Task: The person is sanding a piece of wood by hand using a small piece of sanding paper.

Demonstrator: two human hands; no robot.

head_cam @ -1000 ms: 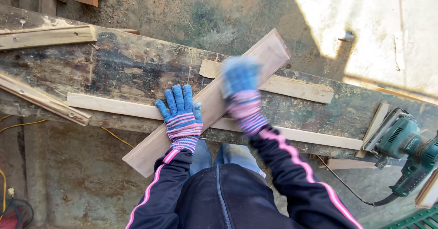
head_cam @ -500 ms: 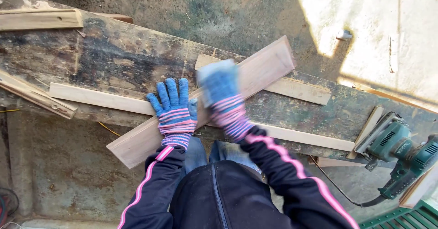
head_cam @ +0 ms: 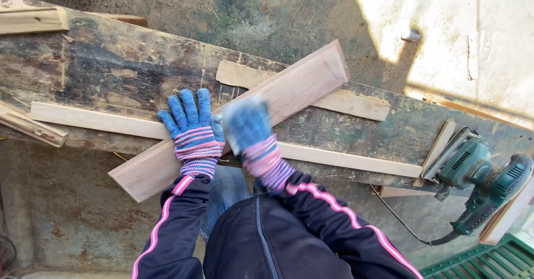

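Note:
A long pale wooden board (head_cam: 303,84) lies diagonally across a dark, worn workbench plank (head_cam: 111,67). My left hand (head_cam: 189,124), in a blue striped glove, rests flat on the board's lower part with its fingers spread. My right hand (head_cam: 248,127), in the same kind of glove, is blurred with motion and presses on the board just right of the left hand. A pale sheet shows at the edge of its fingers, and the blur hides what kind of sheet it is.
Two thin slats (head_cam: 89,120) (head_cam: 345,159) lie under the board, and a third (head_cam: 359,105) lies behind it. A green electric sander (head_cam: 473,168) with a cable (head_cam: 403,226) sits at the bench's right end. Wood pieces (head_cam: 28,20) lie at far left, a green crate (head_cam: 492,262) at bottom right.
My right hand has slid down the board from near its upper end to beside my left hand. The left hand has stayed flat on the board. The view has shifted slightly.

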